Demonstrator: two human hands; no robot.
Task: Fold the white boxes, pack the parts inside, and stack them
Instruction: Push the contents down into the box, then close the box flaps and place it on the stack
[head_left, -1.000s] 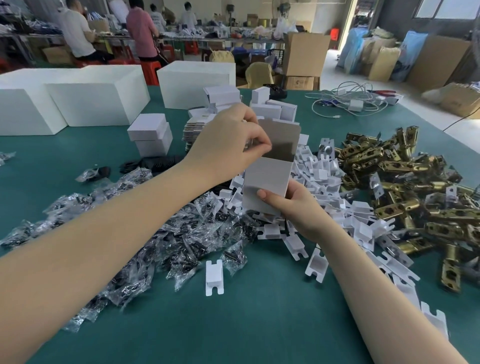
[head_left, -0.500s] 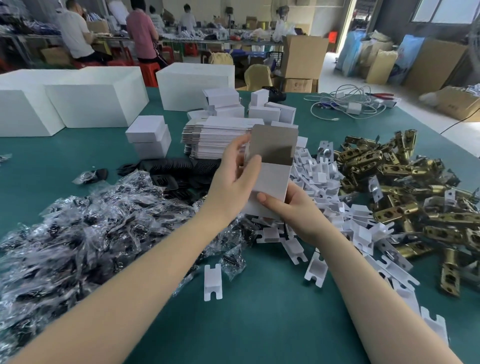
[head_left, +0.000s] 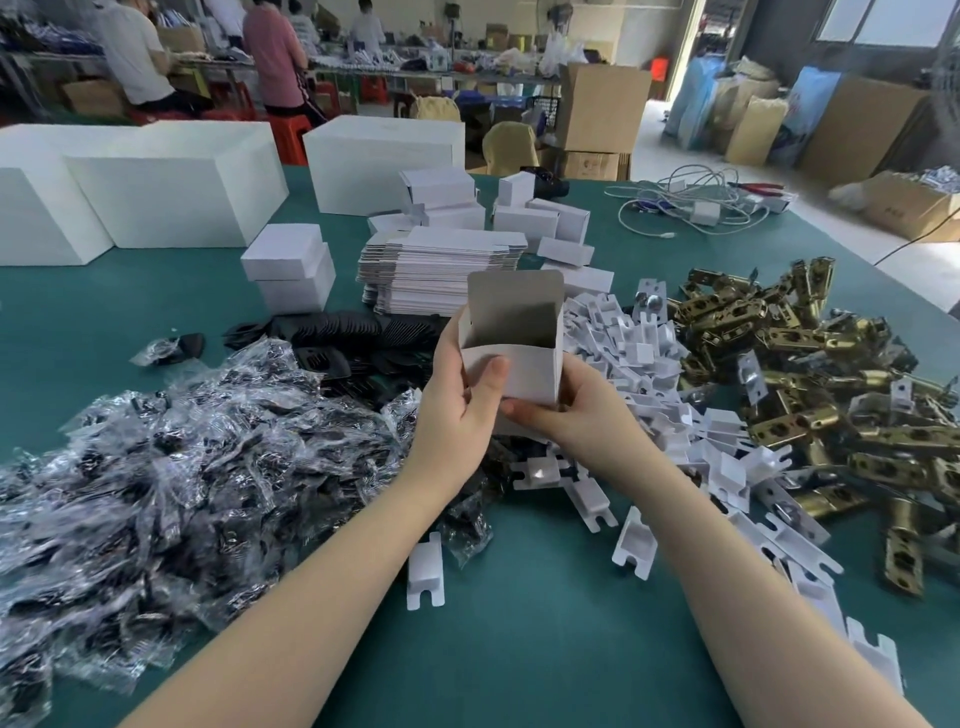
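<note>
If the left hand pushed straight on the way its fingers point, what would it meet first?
The left hand already grips the open white box; beyond that, probably the stack of flat box blanks, though depth is unclear.

Green desk (head_left: 545, 649) is loaded: bagged parts (head_left: 156, 467) heaped left, white inserts (head_left: 639, 364) in the middle, brass latches (head_left: 810, 374) right, flat cartons (head_left: 441, 270) stacked behind, big white blocks (head_left: 176, 192) along the far edge.

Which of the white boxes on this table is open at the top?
The small white box gripped by the left hand and right hand: its lid flap stands up, interior visible. The others are closed or flat.
</note>
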